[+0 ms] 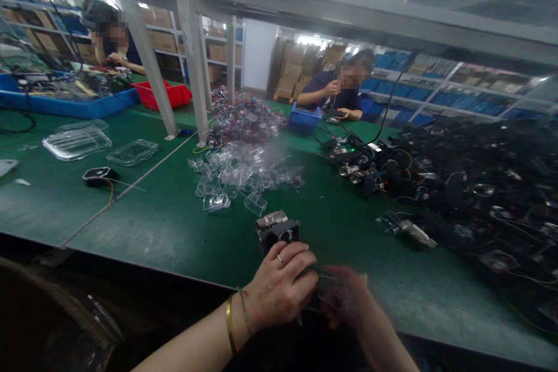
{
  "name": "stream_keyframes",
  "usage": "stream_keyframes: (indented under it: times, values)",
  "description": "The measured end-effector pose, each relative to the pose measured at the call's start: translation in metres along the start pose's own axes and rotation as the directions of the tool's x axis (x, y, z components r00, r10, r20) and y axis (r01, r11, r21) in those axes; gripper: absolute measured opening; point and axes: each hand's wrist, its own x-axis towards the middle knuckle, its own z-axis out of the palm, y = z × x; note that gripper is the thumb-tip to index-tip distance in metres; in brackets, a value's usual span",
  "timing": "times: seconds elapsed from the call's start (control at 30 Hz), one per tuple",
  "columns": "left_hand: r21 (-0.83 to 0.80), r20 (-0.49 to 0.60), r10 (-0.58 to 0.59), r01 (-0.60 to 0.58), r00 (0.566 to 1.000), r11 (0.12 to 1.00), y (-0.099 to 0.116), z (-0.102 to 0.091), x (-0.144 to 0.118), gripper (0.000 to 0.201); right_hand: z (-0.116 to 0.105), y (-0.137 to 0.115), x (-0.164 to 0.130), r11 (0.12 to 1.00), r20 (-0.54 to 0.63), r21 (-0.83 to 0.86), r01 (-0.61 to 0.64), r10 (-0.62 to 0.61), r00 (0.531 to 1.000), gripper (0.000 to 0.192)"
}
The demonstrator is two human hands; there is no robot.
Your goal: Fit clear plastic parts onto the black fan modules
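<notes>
My left hand (283,285), with a ring and bracelets, is closed around a black device (281,233) at the near edge of the table. A shiny metal cylinder (271,221) sits on the far side of that device; my fingers cover its near part. Close beside it, my right hand (349,296) is blurred by motion. Its fingers seem closed on a clear plastic piece (335,290), whose outline is faint. Farther back lies a loose heap of clear plastic pieces (244,171).
A large pile of black devices (479,180) covers the right side. Wired parts (248,116) are heaped behind the clear pieces. Metal posts (189,40) rise from the green table (148,226). A blue bin (304,120) and red bin (161,96) stand farther off. Two people sit opposite.
</notes>
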Motion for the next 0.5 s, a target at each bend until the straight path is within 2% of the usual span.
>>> stream_keyframes:
  times: [0.3, 0.5]
  values:
    - [-0.083, -0.009, -0.045, 0.045, 0.999, 0.996, 0.0008, 0.0012, 0.0054, 0.004, -0.002, 0.0033, 0.0024, 1.0, 0.018, -0.018, -0.014, 0.014, 1.0, 0.073]
    - [-0.182, -0.03, -0.125, 0.118, 0.992, 0.976, 0.0015, 0.0018, 0.01, 0.008, -0.0042, 0.0066, 0.0033, 1.0, 0.016, -0.017, -0.004, 0.004, 1.0, 0.074]
